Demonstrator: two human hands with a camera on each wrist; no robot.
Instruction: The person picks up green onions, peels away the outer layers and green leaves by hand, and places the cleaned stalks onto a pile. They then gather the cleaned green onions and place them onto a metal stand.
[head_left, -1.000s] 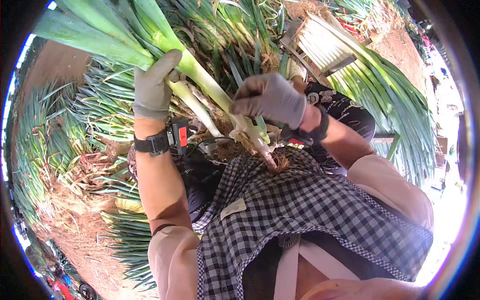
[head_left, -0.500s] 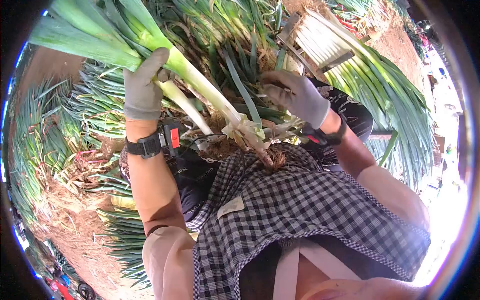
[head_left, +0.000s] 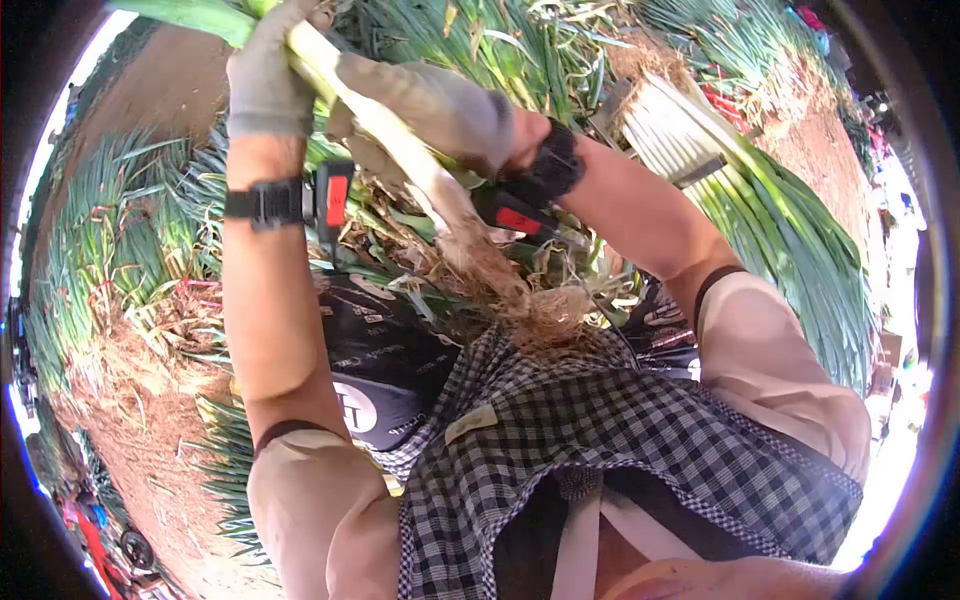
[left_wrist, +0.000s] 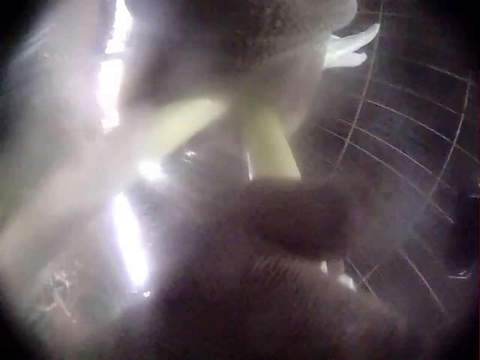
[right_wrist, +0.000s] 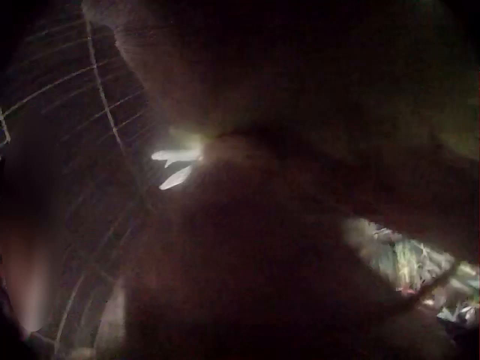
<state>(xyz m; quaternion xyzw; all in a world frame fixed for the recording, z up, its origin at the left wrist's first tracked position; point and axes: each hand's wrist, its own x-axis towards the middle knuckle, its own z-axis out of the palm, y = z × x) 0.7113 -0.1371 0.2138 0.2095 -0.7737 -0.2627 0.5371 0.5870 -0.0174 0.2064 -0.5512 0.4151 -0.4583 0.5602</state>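
Note:
My gloved left hand point(head_left: 275, 80) grips leeks by the green part at the upper left of the head view. A long leek point(head_left: 415, 160) slants down from it, with browned outer layers low on its shank and a tangle of roots point(head_left: 555, 325) at the checked apron. The gloved right hand point(head_left: 435, 110) lies behind this leek, close beside the left hand, its fingers curled. In the left wrist view, a pale shank point(left_wrist: 271, 150) runs between the two hands into the right one's grip. Hands fill much of the dark right wrist view, beside white split tips point(right_wrist: 178, 165).
A large bundle of trimmed leeks point(head_left: 780, 220) lies at the right, its white ends point(head_left: 665, 125) in a metal frame. More leeks point(head_left: 120, 220) lie on brown soil at the left. Loose peelings point(head_left: 610, 265) lie around the lap, over the checked apron point(head_left: 600, 440).
The right hand has moved from the right across to the left hand and now curls at the shanks. The left hand has risen with the leeks, whose leaves now mostly leave the head view.

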